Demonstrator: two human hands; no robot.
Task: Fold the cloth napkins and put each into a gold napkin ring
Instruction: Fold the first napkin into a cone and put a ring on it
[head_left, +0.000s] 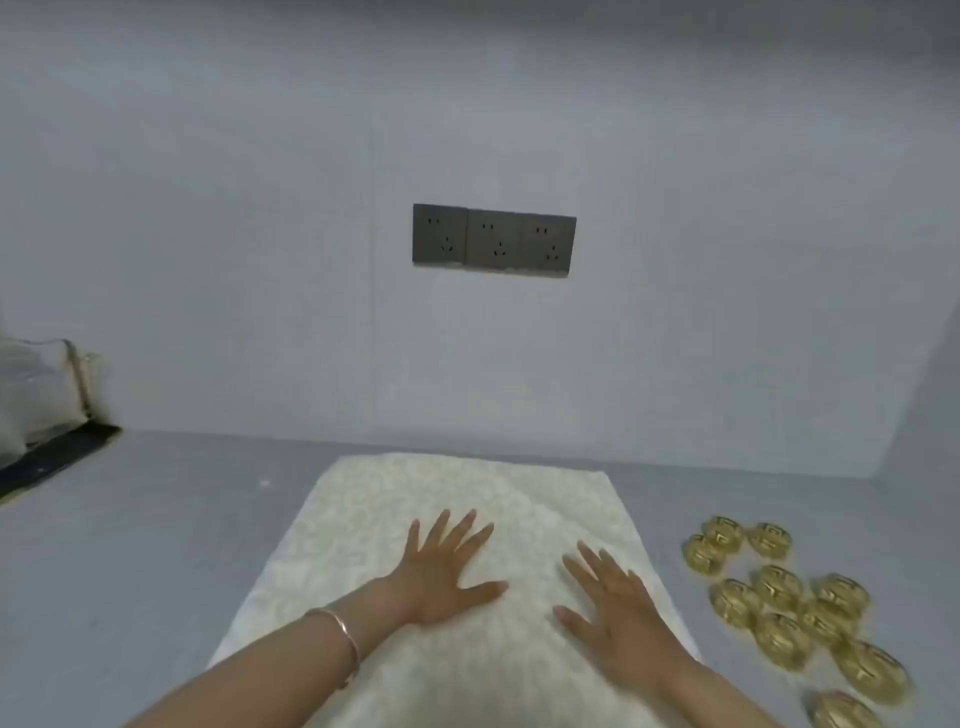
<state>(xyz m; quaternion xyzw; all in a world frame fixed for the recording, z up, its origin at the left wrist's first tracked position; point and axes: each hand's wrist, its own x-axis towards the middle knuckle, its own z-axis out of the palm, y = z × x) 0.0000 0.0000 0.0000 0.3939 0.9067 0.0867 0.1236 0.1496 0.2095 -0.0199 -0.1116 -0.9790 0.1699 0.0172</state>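
Both hands press flat on cream patterned napkin.

Head view: cream patterned napkin lies flat on the grey counter, lower centre of frame, far edge just short of the wall. Left hand and right hand both lie palm-down on it, fingers straight and spread, thumbs pointing inward, hands apart. Bracelet on the left wrist. Cluster of gold napkin rings on the counter at lower right, just beside the napkin's right edge, not touching it; picture is blurry there. Dark triple socket panel on the wall, frame centre. Pale bundle on a dark mat at the left edge.
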